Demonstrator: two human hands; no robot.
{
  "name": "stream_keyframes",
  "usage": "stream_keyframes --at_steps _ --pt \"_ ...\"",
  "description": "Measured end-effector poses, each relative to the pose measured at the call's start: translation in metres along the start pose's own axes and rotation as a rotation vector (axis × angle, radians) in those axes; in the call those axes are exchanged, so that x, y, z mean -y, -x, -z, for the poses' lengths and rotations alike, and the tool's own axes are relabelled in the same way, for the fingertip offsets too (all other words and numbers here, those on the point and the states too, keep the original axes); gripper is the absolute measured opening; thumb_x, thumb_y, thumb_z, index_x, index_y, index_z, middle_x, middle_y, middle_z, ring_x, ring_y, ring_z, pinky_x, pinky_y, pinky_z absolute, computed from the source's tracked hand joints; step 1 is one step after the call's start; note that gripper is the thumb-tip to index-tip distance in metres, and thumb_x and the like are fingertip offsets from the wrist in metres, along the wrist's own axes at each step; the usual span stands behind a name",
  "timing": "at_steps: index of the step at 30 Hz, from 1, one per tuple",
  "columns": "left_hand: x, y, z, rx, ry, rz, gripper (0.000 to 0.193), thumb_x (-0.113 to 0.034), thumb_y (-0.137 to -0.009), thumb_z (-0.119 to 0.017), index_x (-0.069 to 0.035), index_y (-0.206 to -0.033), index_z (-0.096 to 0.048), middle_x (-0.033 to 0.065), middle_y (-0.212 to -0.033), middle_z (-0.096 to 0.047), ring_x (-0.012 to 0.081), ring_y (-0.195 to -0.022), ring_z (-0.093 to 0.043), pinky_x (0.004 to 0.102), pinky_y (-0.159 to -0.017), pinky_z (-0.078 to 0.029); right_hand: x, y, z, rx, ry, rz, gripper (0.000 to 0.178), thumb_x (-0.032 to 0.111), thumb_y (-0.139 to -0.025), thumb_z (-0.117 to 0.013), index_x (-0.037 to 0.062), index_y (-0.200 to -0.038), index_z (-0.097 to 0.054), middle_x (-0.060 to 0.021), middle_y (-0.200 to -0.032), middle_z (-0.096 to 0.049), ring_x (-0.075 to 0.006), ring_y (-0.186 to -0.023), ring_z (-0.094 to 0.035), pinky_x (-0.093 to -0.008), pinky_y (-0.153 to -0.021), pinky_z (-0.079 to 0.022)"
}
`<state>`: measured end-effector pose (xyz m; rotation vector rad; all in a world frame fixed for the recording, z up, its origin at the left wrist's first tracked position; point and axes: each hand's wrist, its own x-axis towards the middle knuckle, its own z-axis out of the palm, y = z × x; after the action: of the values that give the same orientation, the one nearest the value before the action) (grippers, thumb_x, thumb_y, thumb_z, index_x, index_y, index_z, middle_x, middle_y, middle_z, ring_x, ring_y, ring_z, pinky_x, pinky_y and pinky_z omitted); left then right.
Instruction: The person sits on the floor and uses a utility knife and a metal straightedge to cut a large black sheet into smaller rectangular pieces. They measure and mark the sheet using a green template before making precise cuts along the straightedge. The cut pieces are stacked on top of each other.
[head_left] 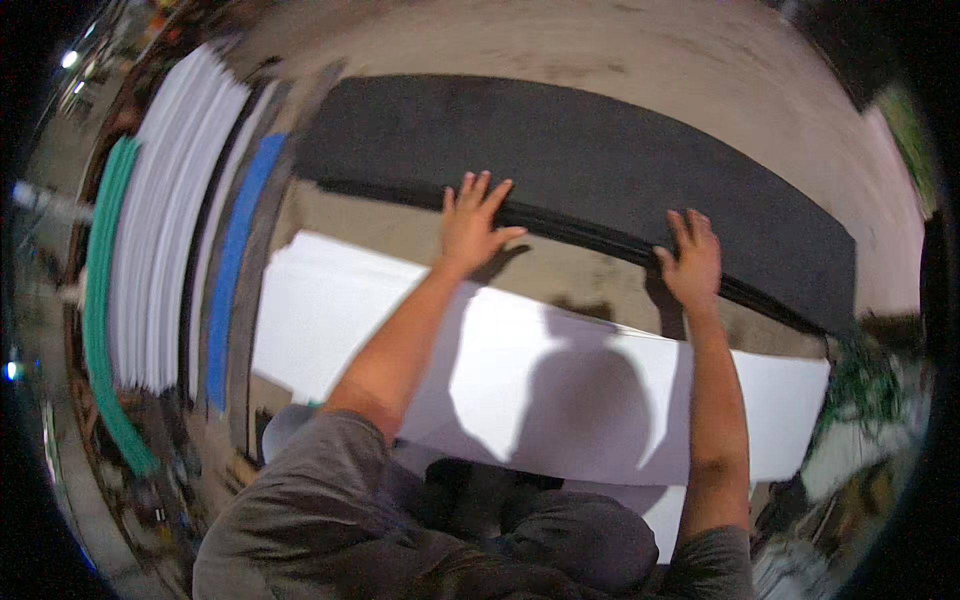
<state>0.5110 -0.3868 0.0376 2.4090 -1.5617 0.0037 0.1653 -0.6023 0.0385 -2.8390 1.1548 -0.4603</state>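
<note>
A stack of long black sheets lies across the far side of the work surface, its layered near edge facing me. My left hand is spread with its fingertips at that near edge, left of the middle. Further right, my right hand reaches the same edge, its thumb apart from the fingers. Neither hand is wrapped round a sheet. Closer to me lie long white sheets, under my forearms and partly covered by my shadow. A strip of brown surface shows between the black stack and the white sheets.
To the left stand several white sheets on edge, with green strips outside them and a blue strip on their inner side. Dark green tangled material lies at the right. Bare brown surface stretches beyond the black stack.
</note>
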Motion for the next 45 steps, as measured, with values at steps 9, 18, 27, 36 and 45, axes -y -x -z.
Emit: stream_keyframes --at_steps 9,18,27,36,45 --pt "0.039 0.246 0.045 -0.37 -0.176 1.222 0.099 -0.054 -0.08 -0.081 -0.007 -0.156 -0.039 0.0286 -0.164 -0.027 0.0496 -0.155 -0.011 0.0698 -0.121 -0.009 0.218 -0.001 -0.053 0.365 -0.366 0.344 0.078 0.05 -0.089 -0.071 0.0047 -0.149 -0.05 -0.026 -0.149 -0.05 -0.0421 -0.143 -0.043 -0.0504 -0.121 -0.033" --pt "0.111 0.386 0.004 -1.0 1.244 1.564 0.099 -0.041 -0.092 -0.077 0.009 -0.155 -0.019 0.027 -0.15 -0.046 0.0417 -0.143 -0.042 0.0616 -0.112 -0.041 0.333 -0.018 -0.1 0.946 -0.528 0.317 0.106 0.073 -0.087 -0.063 -0.0021 -0.157 -0.035 -0.027 -0.161 -0.037 -0.0383 -0.15 -0.037 -0.0459 -0.122 -0.032" --pt "0.132 0.388 -0.019 -0.879 1.499 1.398 0.063 -0.031 -0.107 -0.058 -0.007 -0.156 -0.027 0.0206 -0.146 -0.051 0.04 -0.127 -0.06 0.0633 -0.1 -0.053 0.342 -0.022 -0.118 1.069 -0.599 0.349 0.1 0.069 -0.094 -0.054 -0.0018 -0.16 -0.029 -0.0243 -0.165 -0.031 -0.0358 -0.154 -0.031 -0.0428 -0.126 -0.025" --pt "0.126 0.363 -0.007 -0.757 1.611 1.335 0.066 -0.034 -0.105 -0.06 -0.007 -0.156 -0.028 0.0199 -0.149 -0.049 0.0414 -0.132 -0.055 0.0628 -0.105 -0.05 0.321 -0.03 -0.118 1.262 -0.77 0.314 0.091 0.067 -0.101 -0.046 0.0007 -0.161 -0.027 -0.0253 -0.166 -0.025 -0.0363 -0.156 -0.022 -0.0473 -0.127 -0.019" --pt "0.06 0.358 -0.018 -0.674 1.979 1.405 0.084 -0.049 -0.097 -0.069 -0.002 -0.156 -0.03 0.0211 -0.143 -0.055 0.0391 -0.127 -0.059 0.06 -0.103 -0.051 0.308 -0.023 -0.107 1.303 -0.592 0.161 0.095 0.07 -0.101 -0.039 -0.0087 -0.154 -0.036 -0.0302 -0.162 -0.032 -0.0407 -0.153 -0.03 -0.0504 -0.124 -0.026"
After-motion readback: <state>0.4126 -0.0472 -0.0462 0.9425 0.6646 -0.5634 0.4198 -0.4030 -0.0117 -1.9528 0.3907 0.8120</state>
